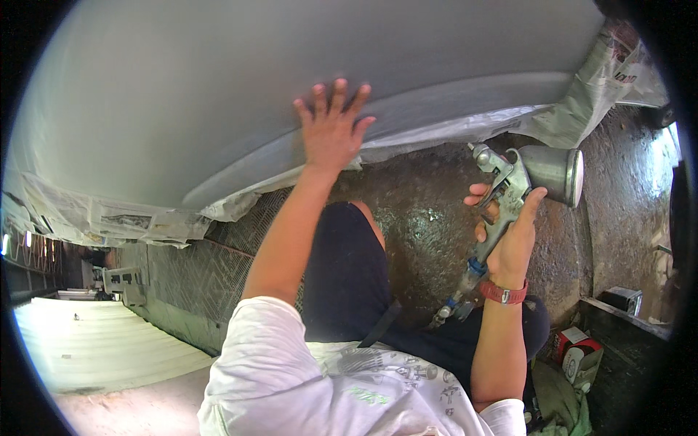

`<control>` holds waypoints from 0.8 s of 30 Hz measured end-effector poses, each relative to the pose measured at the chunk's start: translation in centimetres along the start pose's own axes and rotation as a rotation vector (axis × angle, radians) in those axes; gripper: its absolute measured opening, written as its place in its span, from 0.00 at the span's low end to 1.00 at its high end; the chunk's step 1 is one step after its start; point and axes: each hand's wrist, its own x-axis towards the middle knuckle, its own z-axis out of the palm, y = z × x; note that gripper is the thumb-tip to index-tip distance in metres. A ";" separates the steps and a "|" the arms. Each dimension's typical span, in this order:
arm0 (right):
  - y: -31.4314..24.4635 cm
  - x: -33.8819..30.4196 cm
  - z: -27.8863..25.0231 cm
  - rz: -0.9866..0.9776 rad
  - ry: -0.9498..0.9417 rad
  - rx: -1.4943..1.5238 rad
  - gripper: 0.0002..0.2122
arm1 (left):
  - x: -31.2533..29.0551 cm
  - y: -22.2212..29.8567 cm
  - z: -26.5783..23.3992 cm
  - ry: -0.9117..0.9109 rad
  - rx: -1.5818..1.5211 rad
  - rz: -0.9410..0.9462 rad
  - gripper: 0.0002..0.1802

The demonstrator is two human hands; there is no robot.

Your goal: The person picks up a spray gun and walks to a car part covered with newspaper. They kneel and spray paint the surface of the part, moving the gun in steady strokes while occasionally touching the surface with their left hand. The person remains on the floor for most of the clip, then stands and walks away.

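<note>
My left hand [331, 134] lies flat with its fingers spread on a large grey car body panel [218, 80], near the raised curved ridge along the panel's lower part. In my right hand [512, 240] is a metal spray gun [502, 185], my fingers wrapped round its handle. A round grey paint cup [551, 174] is fixed to the gun and tips to the right. The nozzle points up toward the panel, apart from it. At the handle's lower end a blue fitting and a hose coupling [445, 312] hang down near my knee.
Newspaper masking [138, 221] and translucent plastic sheeting [574, 116] edge the panel's bottom and right side. Below lies a dark, wet-looking floor [414, 218] with a patterned section at left. A small red and white box [578, 352] stands at the lower right, beside a dark wooden ledge [618, 334].
</note>
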 end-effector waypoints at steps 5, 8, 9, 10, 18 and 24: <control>0.1 0.0 0.3 0.016 -0.016 -0.030 0.39 | 0.6 1.4 -1.0 -0.018 0.092 0.088 0.44; 0.2 -0.1 0.4 0.013 -0.022 -0.029 0.39 | -0.4 0.7 -1.0 -0.024 -0.037 -0.021 0.44; 0.3 -0.1 0.4 0.010 -0.017 -0.026 0.39 | -0.4 0.6 -0.8 -0.056 -0.074 -0.063 0.45; 0.4 -0.1 0.4 0.008 -0.013 -0.023 0.39 | -0.3 0.7 -0.6 -0.024 -0.091 -0.081 0.45; 0.9 0.0 0.4 -0.008 -0.057 -0.032 0.39 | 2.6 5.8 -1.3 -0.202 -0.099 0.121 0.46; 1.9 -0.1 0.9 0.022 -0.158 -0.058 0.39 | -3.2 2.7 0.6 -0.067 -0.141 -0.084 0.46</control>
